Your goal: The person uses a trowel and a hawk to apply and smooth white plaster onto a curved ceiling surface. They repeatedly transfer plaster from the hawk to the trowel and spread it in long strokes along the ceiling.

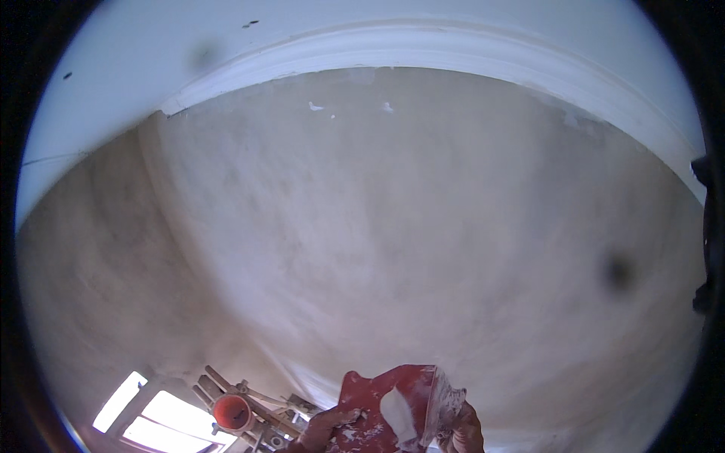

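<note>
At the lower edge, my left hand (pixel 323 430) grips a red board (pixel 370 389) smeared with white putty, its fingers closed over the left side. A thick dab of white putty (pixel 398 415) lies on the board's face. My right hand (pixel 466 432) is closed at the board's right edge, around what looks like a putty-smeared scraper (pixel 438 400). Its blade appears to rest along that edge. The handle is hidden by the fingers. Both hands are partly cut off by the frame.
A grey-beige plastered wall (pixel 423 226) fills most of the view, with a corner at left. White cornice (pixel 423 49) runs below the pale ceiling (pixel 166 45). At lower left, an orange-red bucket (pixel 232 413) sits among wooden poles (pixel 264 398), beside bright window panes (pixel 170 423).
</note>
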The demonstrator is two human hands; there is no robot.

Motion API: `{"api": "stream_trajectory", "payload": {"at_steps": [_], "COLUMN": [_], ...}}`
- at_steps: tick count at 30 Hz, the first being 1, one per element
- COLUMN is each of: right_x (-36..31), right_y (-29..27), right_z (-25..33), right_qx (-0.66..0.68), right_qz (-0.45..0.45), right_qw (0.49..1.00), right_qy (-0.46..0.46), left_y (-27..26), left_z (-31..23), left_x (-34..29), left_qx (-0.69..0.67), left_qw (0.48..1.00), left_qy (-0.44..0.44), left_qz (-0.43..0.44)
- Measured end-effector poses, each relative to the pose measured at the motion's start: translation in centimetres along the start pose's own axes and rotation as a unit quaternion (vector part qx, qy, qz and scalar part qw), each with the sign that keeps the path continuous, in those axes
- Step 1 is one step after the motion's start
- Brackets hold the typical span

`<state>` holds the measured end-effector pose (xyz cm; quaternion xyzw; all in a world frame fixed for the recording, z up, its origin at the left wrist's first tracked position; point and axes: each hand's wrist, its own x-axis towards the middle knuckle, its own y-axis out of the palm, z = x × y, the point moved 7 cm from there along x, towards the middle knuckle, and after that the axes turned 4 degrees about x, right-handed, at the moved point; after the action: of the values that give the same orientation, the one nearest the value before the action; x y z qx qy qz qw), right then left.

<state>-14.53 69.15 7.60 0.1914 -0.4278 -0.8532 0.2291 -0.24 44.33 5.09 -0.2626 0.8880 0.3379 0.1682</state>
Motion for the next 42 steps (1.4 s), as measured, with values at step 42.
{"api": "stream_trajectory", "payload": {"at_steps": [42], "right_x": [4.2], "right_y": [28.7], "right_z": [6.5], "right_qx": [-0.830], "right_qz": [0.029], "right_qw": [0.278], "right_qy": [-0.482], "left_y": [-4.1], "left_z": [-5.8], "left_x": [7.1], "left_qx": [0.057], "left_qw": [0.988], "left_qy": [-0.010], "left_qz": [0.145]}}
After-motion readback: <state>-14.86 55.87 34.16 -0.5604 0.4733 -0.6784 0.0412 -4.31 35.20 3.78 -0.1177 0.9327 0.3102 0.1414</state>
